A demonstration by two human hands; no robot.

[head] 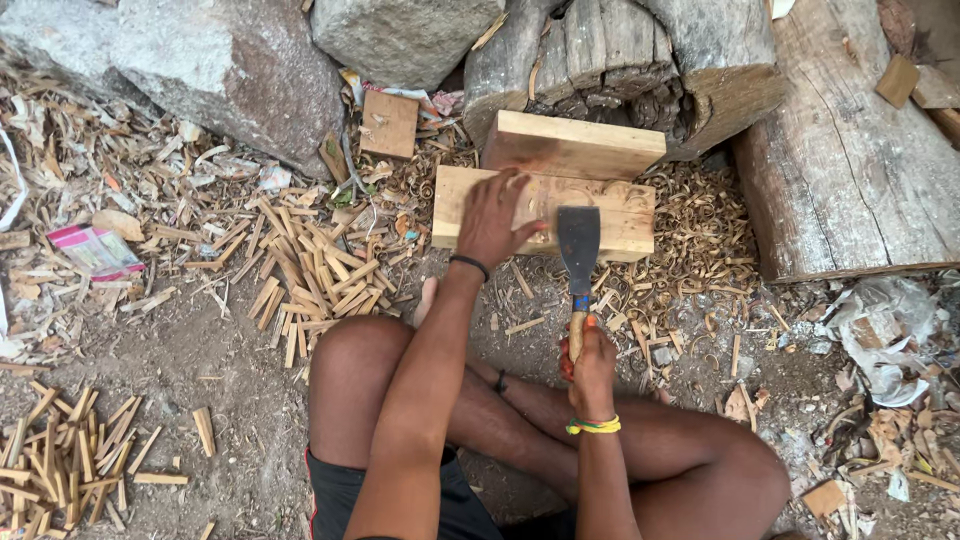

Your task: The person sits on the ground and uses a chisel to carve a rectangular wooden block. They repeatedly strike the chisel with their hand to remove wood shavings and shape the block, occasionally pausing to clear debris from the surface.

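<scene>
**Hands on the carved board, blade at its near edge**

Your left hand lies spread, fingers open, flat on the carved wooden board, pinning it to the ground. A dark band sits at that wrist.

Your right hand is closed around the wooden handle of a broad flat-bladed chisel. The blade points away from you, and its far end overlaps the board's near edge, just right of your left hand. A yellow-green band circles the right wrist.

A 2nd, thicker wood block rests beyond the board, touching it, against a hollow log.

Curled wood shavings lie right of the blade. A pile of split sticks lies left of your left hand, near your knee. A grey rock sits beyond them.
</scene>
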